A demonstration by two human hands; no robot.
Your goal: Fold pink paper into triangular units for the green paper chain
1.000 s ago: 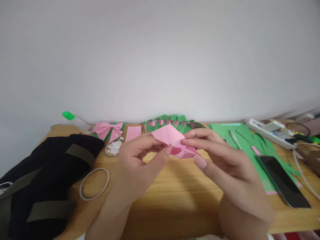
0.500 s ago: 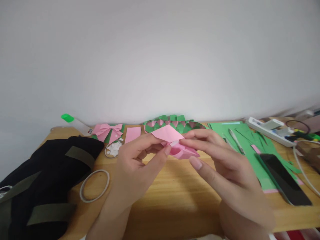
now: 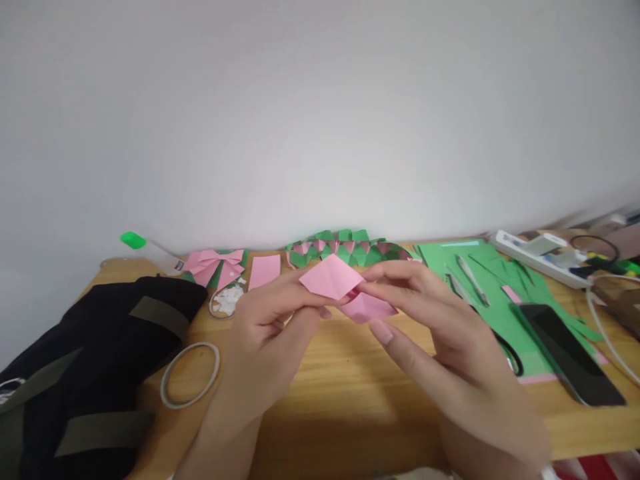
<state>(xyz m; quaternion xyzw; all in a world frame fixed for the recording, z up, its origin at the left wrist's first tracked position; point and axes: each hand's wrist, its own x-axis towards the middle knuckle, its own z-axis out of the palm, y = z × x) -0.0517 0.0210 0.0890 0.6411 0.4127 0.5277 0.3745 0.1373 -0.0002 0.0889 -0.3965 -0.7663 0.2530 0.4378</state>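
One folded pink paper [image 3: 333, 280], pinched between my left hand [image 3: 275, 333] and right hand [image 3: 450, 333], long axis slanting down rightward.

A wooden table [image 3: 350, 400] meets a pale wall [image 3: 320, 120].

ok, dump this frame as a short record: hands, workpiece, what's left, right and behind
left hand: holds the left side of the folded pink paper
right hand: at the paper's right side; firmness of grip unclear
workpiece: upper diamond-shaped flap, lower flap below, held above the wooden table
left: black fabric item, off-white ring, pink bow
right: green sheets, phone, power strip
behind: green-and-pink folded paper piece
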